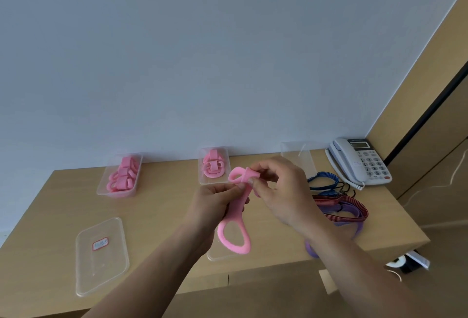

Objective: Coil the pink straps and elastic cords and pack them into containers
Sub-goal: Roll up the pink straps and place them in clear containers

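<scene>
Head view is showing a fuzzy pink strap (pixel 235 216) being held above the wooden table (pixel 164 203), well to the left of the grey telephone (pixel 359 160). The left hand (pixel 215 203) is pinching the strap's flat middle between thumb and curled fingers, while the right hand (pixel 281 191) is gripping the upper end, which seems to be folding over into a small roll, though fingers are covering part of it. The strap's lower end is hanging as an open oval loop. Just left of the telephone, an empty clear container (pixel 298 155) is standing, and dark striped, purple and blue elastic cords (pixel 342 208) are lying in front of it. Farther left, a middle container (pixel 214 165) and a far container (pixel 119 178) are holding coiled pink straps.
</scene>
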`<control>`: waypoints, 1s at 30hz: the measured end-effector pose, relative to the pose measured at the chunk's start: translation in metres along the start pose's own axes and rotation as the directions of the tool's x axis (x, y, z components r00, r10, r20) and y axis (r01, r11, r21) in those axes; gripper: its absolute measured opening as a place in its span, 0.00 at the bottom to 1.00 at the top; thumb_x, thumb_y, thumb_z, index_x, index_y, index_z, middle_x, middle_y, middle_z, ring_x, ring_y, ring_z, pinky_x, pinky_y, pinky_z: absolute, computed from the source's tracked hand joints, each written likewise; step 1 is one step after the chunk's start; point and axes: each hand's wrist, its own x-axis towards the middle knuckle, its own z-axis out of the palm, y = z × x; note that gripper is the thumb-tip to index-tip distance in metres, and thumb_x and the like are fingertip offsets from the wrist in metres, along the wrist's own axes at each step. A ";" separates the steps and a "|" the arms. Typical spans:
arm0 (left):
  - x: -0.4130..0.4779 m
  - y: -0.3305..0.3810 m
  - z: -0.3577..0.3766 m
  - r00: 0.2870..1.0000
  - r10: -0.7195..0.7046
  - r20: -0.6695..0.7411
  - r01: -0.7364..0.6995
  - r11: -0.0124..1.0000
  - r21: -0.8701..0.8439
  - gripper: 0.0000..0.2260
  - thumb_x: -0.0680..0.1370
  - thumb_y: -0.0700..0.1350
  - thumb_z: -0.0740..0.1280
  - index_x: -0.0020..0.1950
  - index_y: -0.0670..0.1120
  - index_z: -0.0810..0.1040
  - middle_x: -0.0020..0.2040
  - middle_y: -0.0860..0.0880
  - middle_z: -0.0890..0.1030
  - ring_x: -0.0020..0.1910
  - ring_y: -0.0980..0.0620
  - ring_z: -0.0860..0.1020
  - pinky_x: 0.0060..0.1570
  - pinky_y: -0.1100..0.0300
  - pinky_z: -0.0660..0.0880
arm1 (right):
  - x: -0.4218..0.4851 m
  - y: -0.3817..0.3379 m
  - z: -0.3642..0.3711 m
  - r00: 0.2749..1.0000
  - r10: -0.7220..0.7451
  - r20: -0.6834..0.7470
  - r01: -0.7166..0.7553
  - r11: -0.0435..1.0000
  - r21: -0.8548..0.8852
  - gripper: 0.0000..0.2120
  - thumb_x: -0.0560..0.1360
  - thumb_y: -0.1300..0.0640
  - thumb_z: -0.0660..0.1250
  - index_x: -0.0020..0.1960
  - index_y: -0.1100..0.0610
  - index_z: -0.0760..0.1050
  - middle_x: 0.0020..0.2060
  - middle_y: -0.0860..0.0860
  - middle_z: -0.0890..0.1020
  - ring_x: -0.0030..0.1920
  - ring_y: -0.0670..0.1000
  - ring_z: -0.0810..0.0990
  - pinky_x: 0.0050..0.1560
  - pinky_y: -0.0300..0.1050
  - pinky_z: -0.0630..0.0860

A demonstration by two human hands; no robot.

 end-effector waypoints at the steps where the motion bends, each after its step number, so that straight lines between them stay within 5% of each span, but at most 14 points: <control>1: 0.000 0.000 0.000 1.000 0.008 0.007 -0.009 1.000 0.009 0.07 0.78 0.46 0.74 0.44 0.45 0.89 0.42 0.43 0.87 0.40 0.51 0.81 0.44 0.55 0.77 | -0.002 0.000 0.001 0.999 -0.036 -0.019 0.035 0.999 -0.016 0.05 0.72 0.64 0.75 0.46 0.57 0.82 0.41 0.49 0.82 0.42 0.49 0.81 0.44 0.46 0.79; 5: -0.002 -0.001 0.002 0.999 0.036 0.031 -0.036 0.999 0.005 0.10 0.75 0.51 0.75 0.46 0.45 0.89 0.45 0.43 0.88 0.42 0.51 0.82 0.46 0.56 0.77 | -0.005 0.001 0.005 0.977 -0.200 -0.077 0.190 0.975 -0.118 0.07 0.70 0.68 0.75 0.46 0.59 0.82 0.43 0.51 0.81 0.41 0.46 0.79 0.42 0.36 0.76; 11: -0.001 0.000 -0.002 0.998 0.044 0.048 -0.043 0.999 -0.034 0.18 0.72 0.59 0.74 0.49 0.46 0.89 0.42 0.46 0.87 0.39 0.52 0.79 0.42 0.61 0.75 | -0.012 0.000 0.010 0.954 -0.287 -0.091 0.275 0.954 -0.123 0.07 0.69 0.68 0.78 0.45 0.60 0.85 0.40 0.51 0.81 0.37 0.48 0.80 0.39 0.39 0.78; 16: -0.002 -0.002 -0.007 0.998 0.043 0.045 -0.042 0.999 -0.021 0.15 0.74 0.55 0.72 0.49 0.44 0.89 0.50 0.37 0.87 0.45 0.47 0.80 0.51 0.51 0.74 | -0.011 -0.005 0.001 0.977 -0.205 -0.052 0.203 0.979 -0.035 0.04 0.71 0.63 0.75 0.45 0.56 0.86 0.39 0.46 0.84 0.44 0.48 0.82 0.46 0.46 0.78; 20: -0.003 -0.003 -0.007 0.997 0.035 0.071 -0.037 0.999 0.026 0.09 0.81 0.47 0.69 0.50 0.46 0.89 0.51 0.39 0.87 0.46 0.48 0.80 0.53 0.51 0.74 | -0.004 -0.004 -0.004 0.995 0.050 0.087 -0.038 0.990 -0.135 0.11 0.76 0.55 0.72 0.58 0.55 0.83 0.54 0.45 0.83 0.56 0.45 0.77 0.57 0.38 0.73; 24: -0.005 -0.002 -0.008 0.992 0.029 0.126 -0.034 0.999 0.036 0.08 0.82 0.44 0.68 0.53 0.48 0.88 0.49 0.45 0.87 0.46 0.50 0.81 0.50 0.51 0.79 | 0.003 -0.007 -0.010 0.935 0.138 0.327 -0.109 0.988 -0.106 0.07 0.79 0.54 0.68 0.51 0.53 0.84 0.44 0.47 0.86 0.46 0.48 0.81 0.51 0.50 0.77; 30: -0.009 -0.002 -0.011 0.993 -0.006 0.118 -0.001 0.998 0.058 0.10 0.82 0.46 0.69 0.52 0.43 0.88 0.50 0.41 0.87 0.44 0.49 0.82 0.42 0.56 0.81 | 0.003 -0.007 -0.009 0.958 0.111 0.264 -0.085 0.991 -0.107 0.05 0.75 0.58 0.72 0.48 0.52 0.85 0.39 0.43 0.85 0.41 0.41 0.80 0.45 0.38 0.76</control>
